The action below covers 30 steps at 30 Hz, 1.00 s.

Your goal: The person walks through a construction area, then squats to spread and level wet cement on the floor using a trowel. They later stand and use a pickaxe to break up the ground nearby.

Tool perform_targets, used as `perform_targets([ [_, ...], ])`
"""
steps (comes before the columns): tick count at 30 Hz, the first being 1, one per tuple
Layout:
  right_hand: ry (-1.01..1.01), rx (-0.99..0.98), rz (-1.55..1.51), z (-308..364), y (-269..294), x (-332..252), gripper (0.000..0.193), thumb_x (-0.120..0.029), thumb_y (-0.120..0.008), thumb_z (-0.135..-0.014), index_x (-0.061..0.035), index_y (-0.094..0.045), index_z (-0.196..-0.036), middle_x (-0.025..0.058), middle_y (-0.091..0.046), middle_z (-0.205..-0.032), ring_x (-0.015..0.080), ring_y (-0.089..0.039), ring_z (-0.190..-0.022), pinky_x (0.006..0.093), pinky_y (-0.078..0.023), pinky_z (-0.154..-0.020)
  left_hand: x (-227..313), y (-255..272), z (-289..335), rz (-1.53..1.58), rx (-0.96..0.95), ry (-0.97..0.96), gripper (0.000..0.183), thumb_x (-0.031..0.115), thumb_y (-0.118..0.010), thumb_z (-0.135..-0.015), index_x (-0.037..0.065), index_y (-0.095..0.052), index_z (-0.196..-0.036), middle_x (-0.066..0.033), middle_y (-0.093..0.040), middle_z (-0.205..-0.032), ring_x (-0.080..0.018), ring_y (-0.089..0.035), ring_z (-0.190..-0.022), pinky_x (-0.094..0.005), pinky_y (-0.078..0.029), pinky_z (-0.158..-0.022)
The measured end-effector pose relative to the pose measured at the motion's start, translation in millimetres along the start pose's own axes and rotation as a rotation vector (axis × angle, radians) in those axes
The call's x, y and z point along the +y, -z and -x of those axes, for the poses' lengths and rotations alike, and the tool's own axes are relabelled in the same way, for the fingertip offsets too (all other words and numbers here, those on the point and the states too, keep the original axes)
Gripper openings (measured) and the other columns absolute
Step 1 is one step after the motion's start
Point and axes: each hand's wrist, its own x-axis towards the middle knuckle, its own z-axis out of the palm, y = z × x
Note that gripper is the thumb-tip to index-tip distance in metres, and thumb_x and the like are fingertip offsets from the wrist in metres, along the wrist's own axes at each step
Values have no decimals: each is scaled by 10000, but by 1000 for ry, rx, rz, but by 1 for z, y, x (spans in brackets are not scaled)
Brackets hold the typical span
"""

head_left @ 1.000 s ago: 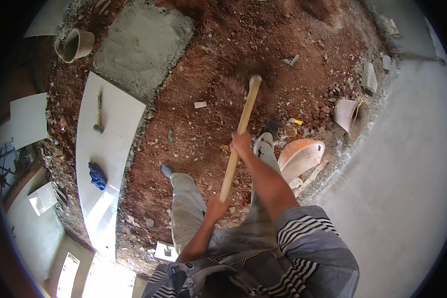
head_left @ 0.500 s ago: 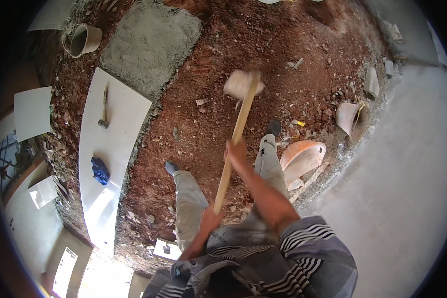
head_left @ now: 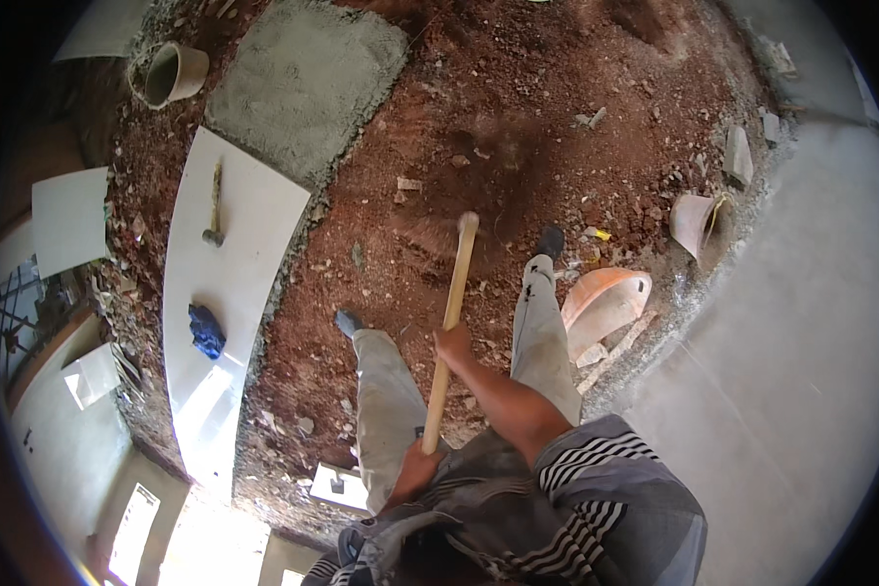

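Both my hands grip the long wooden handle of a hoe (head_left: 457, 269), which runs forward from my lap. My right hand (head_left: 452, 345) is closed round the middle of the handle. Lower down, my left hand (head_left: 418, 467) is wrapped round the near end, close to my left thigh. The far end of the handle meets the loose reddish soil (head_left: 518, 146) ahead of my feet, and the blade is hidden there. Dark, freshly disturbed earth lies around that spot.
Left of me lies a long white tile (head_left: 249, 220) with a hammer (head_left: 215, 205) and a crumpled blue bag (head_left: 205, 332) on it. Beyond is fresh grey mortar (head_left: 308, 88) and a bucket (head_left: 176, 74). To the right are an orange tub (head_left: 606, 303), another bucket (head_left: 691, 225) and grey flooring (head_left: 781, 361).
The hoe has swung down: its blurred pale blade was above the soil and is now out of sight at ground level. My right hand has dropped nearer my body.
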Motion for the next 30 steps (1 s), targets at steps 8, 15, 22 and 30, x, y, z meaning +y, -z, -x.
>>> perform_targets([
  [8,219,-91,-346,32,27,-52,299,-156,-627,-932,11,-427,-1078,103,-535,-678,199,-552,-453,352,-457,-377,-3,6,-24,-189,83,-57,394,317,-728,-813,9,-637,-1042,-257,-672,-892,-436,-661,-855,-489,-515,-733],
  [15,474,30,-76,-61,6,-229,316,-91,-623,-927,60,-465,-1156,106,-560,-690,173,-564,-473,323,-484,-399,91,6,-179,-18,164,-199,388,300,-711,-829,-26,-614,-1015,-188,-636,-730,-313,-631,-632,-413,-479,-572],
  [22,120,-3,159,8,-45,-13,412,-195,-691,-870,68,-524,-1139,217,-645,-872,321,-647,-754,432,-509,-625,-38,-4,-17,27,64,142,365,281,-684,-801,-46,-642,-958,-265,-667,-817,-410,-664,-781,-473,-503,-684],
  [30,55,-60,-199,62,-16,-24,358,-65,-655,-864,37,-445,-1134,108,-563,-668,211,-580,-467,361,-467,-365,-37,22,15,-137,0,70,424,321,-703,-815,-4,-628,-1078,-255,-677,-906,-413,-672,-864,-478,-519,-741],
])
